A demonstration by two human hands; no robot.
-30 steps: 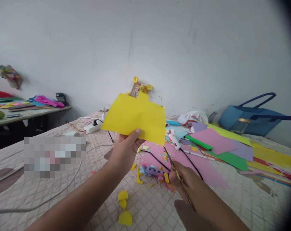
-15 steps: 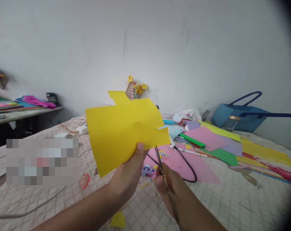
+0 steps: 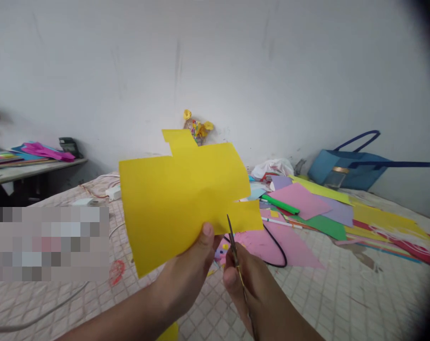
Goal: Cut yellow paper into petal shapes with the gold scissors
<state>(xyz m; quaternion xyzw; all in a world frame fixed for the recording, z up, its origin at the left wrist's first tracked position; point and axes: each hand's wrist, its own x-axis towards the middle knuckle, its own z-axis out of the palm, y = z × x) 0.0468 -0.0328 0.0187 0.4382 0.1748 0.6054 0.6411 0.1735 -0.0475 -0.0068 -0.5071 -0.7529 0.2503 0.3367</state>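
A sheet of yellow paper [image 3: 179, 189] with notched edges is held up in front of me. My left hand [image 3: 189, 265] pinches its lower edge, thumb on the near face and the other fingers hidden behind. In my right hand [image 3: 250, 279] is a pair of scissors [image 3: 233, 246], gripped by the handles. One blade overlaps the near face of the sheet at its lower right edge, just left of a tab that juts out to the right. Below the sheet, partly hidden, lie a pink sheet [image 3: 296, 251] and a small purple object [image 3: 221, 252].
Coloured paper sheets [image 3: 300, 201] and a green marker-like stick [image 3: 280, 204] lie on the right. A blue bag [image 3: 364, 173] and a glass jar [image 3: 335, 179] stand behind them. A black cable [image 3: 280, 248] loops nearby. On the left are a white cable [image 3: 58, 305] and a side table [image 3: 37, 171].
The yellow sheet has come lower at its right side, and the scissors now overlap its lower edge instead of standing just beneath it. The view has shifted slightly right.
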